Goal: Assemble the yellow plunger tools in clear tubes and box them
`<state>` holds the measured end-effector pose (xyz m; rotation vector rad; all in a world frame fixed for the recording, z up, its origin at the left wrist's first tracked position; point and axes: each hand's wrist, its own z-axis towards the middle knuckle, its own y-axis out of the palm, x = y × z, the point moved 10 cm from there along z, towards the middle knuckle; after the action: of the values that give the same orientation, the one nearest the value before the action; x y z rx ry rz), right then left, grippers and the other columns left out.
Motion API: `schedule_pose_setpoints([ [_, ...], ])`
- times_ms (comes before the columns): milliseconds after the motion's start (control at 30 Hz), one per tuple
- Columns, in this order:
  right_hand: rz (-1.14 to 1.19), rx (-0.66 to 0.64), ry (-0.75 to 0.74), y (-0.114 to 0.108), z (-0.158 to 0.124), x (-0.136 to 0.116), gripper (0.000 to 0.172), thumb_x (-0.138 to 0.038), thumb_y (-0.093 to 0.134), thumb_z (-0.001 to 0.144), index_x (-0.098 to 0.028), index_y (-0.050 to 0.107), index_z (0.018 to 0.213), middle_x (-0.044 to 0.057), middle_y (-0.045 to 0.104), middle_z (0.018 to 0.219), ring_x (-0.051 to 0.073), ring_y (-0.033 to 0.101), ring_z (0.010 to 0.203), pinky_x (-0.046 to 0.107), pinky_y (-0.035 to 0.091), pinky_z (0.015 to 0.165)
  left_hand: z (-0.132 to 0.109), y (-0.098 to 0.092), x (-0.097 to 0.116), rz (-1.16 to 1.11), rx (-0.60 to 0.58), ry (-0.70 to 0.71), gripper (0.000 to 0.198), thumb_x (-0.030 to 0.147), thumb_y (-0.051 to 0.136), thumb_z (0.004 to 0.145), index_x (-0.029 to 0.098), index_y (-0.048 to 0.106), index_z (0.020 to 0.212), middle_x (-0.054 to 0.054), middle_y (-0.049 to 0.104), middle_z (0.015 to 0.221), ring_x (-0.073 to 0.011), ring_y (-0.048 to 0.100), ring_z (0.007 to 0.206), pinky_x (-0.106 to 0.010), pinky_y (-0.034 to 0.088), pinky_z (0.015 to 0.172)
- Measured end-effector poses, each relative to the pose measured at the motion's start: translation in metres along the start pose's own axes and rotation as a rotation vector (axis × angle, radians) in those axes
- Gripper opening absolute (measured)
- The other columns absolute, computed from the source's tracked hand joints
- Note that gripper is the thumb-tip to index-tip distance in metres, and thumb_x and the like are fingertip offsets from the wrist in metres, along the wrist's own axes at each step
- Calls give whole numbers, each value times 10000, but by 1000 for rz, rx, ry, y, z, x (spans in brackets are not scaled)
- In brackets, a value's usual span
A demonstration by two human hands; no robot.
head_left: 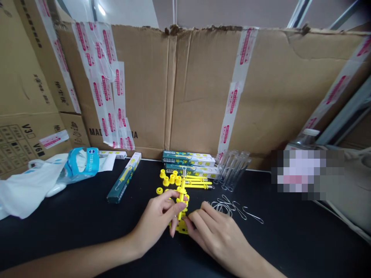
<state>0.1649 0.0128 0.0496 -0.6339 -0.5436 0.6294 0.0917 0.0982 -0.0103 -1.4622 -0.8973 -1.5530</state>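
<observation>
Where the cardboard wall [203, 88] meets the black table [87, 224], the left hand [158, 220] and right hand [216, 231] are shown closed on a yellow rod [182, 195], slim and upright at the table's middle. Its flat base is partly hidden by fingers; the yellow caps [166, 178] behind are hard to tell apart.

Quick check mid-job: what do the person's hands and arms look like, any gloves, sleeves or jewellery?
Both are bare. The left hand and right hand wear no gloves, and no rings show on the fingers in view. The left forearm and right forearm are uncovered to the picture's edge: no sleeves, watch or bracelet. The nails look short and unpainted.
</observation>
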Motion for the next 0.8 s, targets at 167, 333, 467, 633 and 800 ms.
schedule_pose_setpoints([
  [167, -72, -5, -76, 2, 0, -8, 265, -121, 496, 971, -162, 593, 727, -3, 544, 601, 171, 507, 561, 311, 357, 496, -3, 9, 1, -6, -62, 7, 435, 570, 591, 878, 144, 580, 963, 94, 507, 455, -67, 398, 337, -203, 320, 455],
  [333, -108, 2, -54, -3, -1, -4, 157, -124, 507, 971, -86, 657, 997, 42, 643, 716, 191, 569, 657, 312, 416, 558, -3, 8, 1, -24, -58, 16, 416, 566, 560, 903, 155, 551, 959, 95, 497, 509, -69, 448, 352, -194, 341, 450],
  [467, -60, -35, -72, 2, -1, -7, 150, -97, 513, 956, -106, 658, 920, 31, 625, 701, 184, 552, 633, 312, 413, 549, -3, 7, 2, -30, -58, 28, 415, 564, 552, 909, 151, 564, 950, 46, 566, 674, -39, 426, 351, -189, 269, 396],
  [633, -42, -29, -58, 2, 0, -6, 190, -125, 532, 961, -150, 618, 793, 2, 566, 640, 167, 507, 585, 311, 364, 503, -3, 6, 1, 47, -51, 11, 400, 533, 531, 932, 140, 590, 968, 93, 449, 526, -39, 318, 338, -196, 211, 397],
  [800, -27, -50, -87, 4, -4, -9, 219, -107, 478, 974, -149, 614, 808, 6, 557, 639, 176, 509, 590, 314, 370, 514, -4, 7, 1, 58, -53, 2, 417, 546, 513, 934, 137, 578, 987, 114, 408, 455, -50, 289, 325, -204, 199, 404],
])
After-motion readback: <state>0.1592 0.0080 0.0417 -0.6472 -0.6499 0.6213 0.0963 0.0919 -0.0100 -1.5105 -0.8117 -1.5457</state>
